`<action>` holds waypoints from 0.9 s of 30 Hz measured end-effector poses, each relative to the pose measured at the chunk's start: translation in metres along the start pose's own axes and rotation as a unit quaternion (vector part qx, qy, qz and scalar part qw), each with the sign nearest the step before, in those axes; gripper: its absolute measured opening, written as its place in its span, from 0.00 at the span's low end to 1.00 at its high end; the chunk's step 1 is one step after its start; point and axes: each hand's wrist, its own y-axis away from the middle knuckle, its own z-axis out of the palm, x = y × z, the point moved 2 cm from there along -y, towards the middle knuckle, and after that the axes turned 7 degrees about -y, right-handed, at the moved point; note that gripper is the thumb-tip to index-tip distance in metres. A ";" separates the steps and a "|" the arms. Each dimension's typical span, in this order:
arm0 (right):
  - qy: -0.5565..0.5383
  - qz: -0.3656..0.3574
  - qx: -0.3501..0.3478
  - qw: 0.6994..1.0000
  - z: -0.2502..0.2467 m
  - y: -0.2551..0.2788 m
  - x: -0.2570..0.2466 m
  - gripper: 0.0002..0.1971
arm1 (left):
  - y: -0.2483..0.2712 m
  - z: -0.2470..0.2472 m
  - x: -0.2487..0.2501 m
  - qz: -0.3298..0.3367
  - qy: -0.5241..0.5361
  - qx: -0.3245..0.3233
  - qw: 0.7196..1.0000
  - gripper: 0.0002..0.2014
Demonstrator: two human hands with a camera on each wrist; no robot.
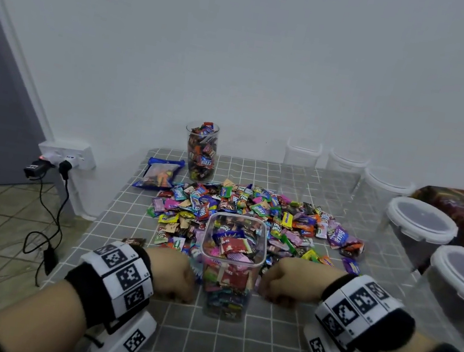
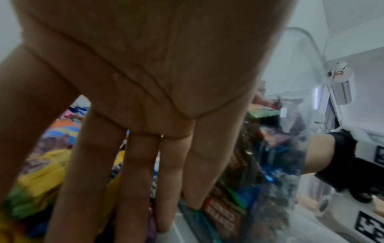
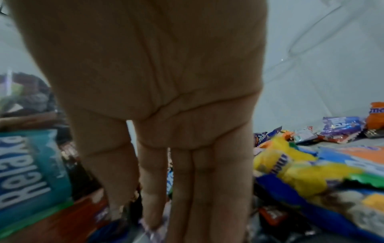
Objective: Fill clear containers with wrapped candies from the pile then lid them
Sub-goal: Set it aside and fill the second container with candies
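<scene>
Two hands flank the open square container | left hand just left of it, fingers straight, reaching down into candies | right hand just right, fingers straight | candy pile beyond both hands

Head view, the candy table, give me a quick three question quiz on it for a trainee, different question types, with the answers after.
1. True or false: the square container between the left hand and the right hand has its lid on.
2. Multiple choice: the round jar holding candies stands (a) behind the candy pile near the wall, (b) at the table's front edge, (c) on the floor.
3. Fill in: the two round tubs at the right edge of the table carry lids with ____ rims.

Key: 1 false; 2 a; 3 white.
</scene>
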 end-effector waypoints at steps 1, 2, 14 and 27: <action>0.032 -0.010 0.025 0.999 -0.003 0.001 -0.003 0.14 | 0.000 -0.004 0.000 -0.012 -0.014 0.013 1.000 0.15; 0.059 -0.017 0.052 0.997 -0.006 0.001 -0.006 0.15 | -0.001 -0.007 0.000 -0.024 -0.029 0.026 0.999 0.15; 0.045 -0.043 0.320 0.945 -0.033 0.007 0.002 0.15 | -0.014 -0.028 -0.026 -0.090 -0.007 0.257 0.962 0.12; 0.172 0.022 0.208 0.962 -0.015 -0.031 0.009 0.53 | -0.052 -0.011 -0.029 -0.162 -0.069 0.122 0.977 0.51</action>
